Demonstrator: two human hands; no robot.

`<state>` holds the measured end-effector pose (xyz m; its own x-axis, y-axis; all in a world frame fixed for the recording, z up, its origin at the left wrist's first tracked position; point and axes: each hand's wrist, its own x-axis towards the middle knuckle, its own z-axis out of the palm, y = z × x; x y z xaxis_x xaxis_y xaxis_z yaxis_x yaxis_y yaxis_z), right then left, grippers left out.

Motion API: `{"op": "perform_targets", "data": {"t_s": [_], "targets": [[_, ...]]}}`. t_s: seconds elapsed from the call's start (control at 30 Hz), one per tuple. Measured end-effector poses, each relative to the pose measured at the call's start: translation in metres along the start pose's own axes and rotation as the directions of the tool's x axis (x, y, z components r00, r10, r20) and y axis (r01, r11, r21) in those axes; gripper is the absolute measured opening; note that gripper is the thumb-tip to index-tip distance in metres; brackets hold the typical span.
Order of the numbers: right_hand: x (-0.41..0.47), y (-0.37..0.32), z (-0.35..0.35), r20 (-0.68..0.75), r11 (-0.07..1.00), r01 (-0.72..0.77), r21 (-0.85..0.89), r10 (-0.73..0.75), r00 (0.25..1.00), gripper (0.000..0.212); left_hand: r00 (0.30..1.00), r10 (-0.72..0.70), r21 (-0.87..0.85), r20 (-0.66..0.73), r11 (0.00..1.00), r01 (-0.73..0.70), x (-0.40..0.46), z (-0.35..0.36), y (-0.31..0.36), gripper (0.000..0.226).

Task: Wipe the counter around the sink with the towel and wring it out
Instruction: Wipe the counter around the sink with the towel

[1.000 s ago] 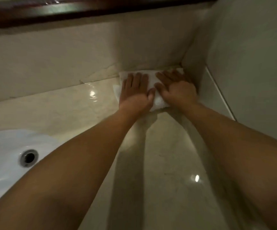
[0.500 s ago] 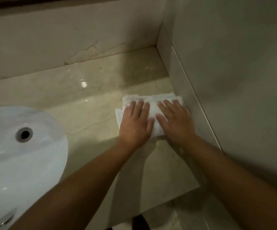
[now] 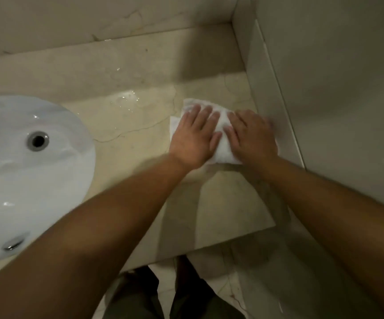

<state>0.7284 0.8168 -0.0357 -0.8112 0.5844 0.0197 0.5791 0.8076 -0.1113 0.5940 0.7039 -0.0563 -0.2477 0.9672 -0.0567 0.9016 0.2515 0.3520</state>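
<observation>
**Towel dragged back from the corner toward the front edge**

Both hands have pulled the towel away from the back corner; a second ago it sat tight against the rear wall, now it lies about midway across the surface, with a bare stretch behind it. I see my left hand flat on the towel's left part, fingers spread and pointing away from me, palm down, not gripping. My right hand is flat on the right part, same pose, its outer edge just beside the side wall. Thumbs nearly meet over the middle of the cloth. Neither hand is clenched; both press open-palmed on the towel. Towel is white, bunched, a strip shows between the hands and a corner sticks out left of the left hand. Wet patch glints on the surface left of the towel, behind it. White sink sits well apart at left, drain visible. Front edge of the surface is near my forearms; floor and dark trousers show below. Slight motion blur on the arms.
</observation>
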Motion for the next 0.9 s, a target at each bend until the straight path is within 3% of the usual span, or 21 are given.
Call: {"op": "perform_targets", "data": {"t_s": [0.13,0.2,0.3,0.57,0.67,0.8,0.9], "targets": [[0.045,-0.005,-0.001,-0.092,0.999,-0.015,0.032,0.018,0.996,0.051,0.999,-0.043,0.060,0.033,0.997,0.041,0.040,-0.019,-0.024,0.073],[0.056,-0.005,-0.001,-0.136,0.999,-0.011,0.031,0.015,0.991,0.047,0.999,-0.029,0.052,-0.016,0.998,0.030,0.051,-0.020,-0.032,0.070],[0.050,-0.002,0.003,-0.090,0.998,-0.024,0.058,0.029,0.995,0.045,0.998,-0.028,0.055,-0.051,0.998,0.031,0.046,-0.015,-0.030,0.065],[-0.055,-0.004,0.001,-0.094,0.998,0.005,0.067,0.001,0.996,0.039,0.992,-0.046,-0.042,-0.115,0.998,0.041,-0.044,0.014,0.032,0.053],[-0.109,-0.010,-0.004,-0.050,0.993,-0.049,0.109,0.054,0.997,0.042,0.999,-0.051,-0.058,0.007,0.997,0.052,-0.084,0.023,0.060,0.058],[-0.154,-0.031,-0.003,-0.014,0.987,-0.087,0.138,0.089,0.996,0.047,0.998,-0.060,-0.145,-0.022,0.988,0.056,-0.133,0.036,0.073,0.051],[-0.177,-0.049,0.002,-0.030,0.999,-0.010,0.048,0.012,0.999,0.048,0.998,-0.052,-0.158,-0.023,0.986,0.047,-0.165,0.039,0.070,0.051]]}}
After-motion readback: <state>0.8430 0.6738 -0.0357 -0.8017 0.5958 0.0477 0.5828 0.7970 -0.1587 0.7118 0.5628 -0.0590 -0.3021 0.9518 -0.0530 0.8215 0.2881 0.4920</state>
